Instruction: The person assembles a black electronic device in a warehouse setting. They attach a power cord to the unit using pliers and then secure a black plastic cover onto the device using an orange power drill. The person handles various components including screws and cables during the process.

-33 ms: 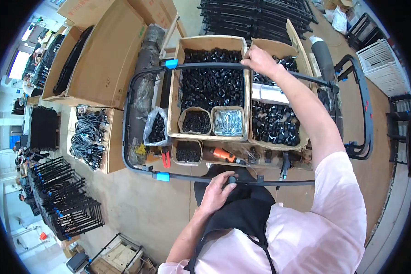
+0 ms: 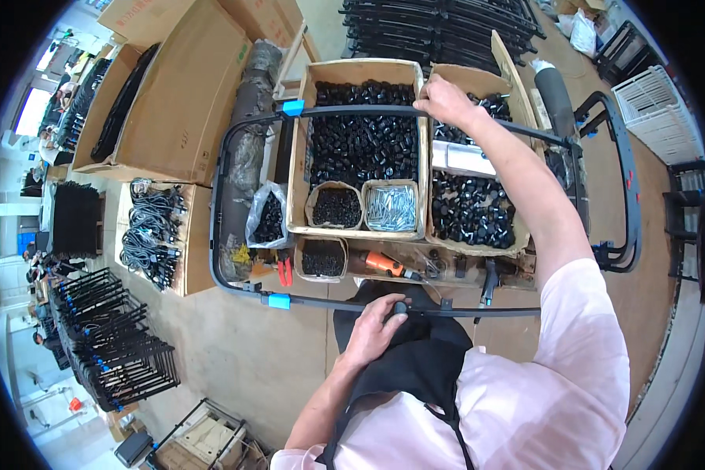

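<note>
Ok, R grip on far blk bar.

Tan bench w/ wooden box of blk parts; cardboard box to its R; plastic bag to its L; nearer side: small tub, orange tool, red-handled tool.

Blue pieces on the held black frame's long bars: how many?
2: one blue piece on the far bar, another on the near bar, both left of the left hand. The right arm may hide more.
</note>
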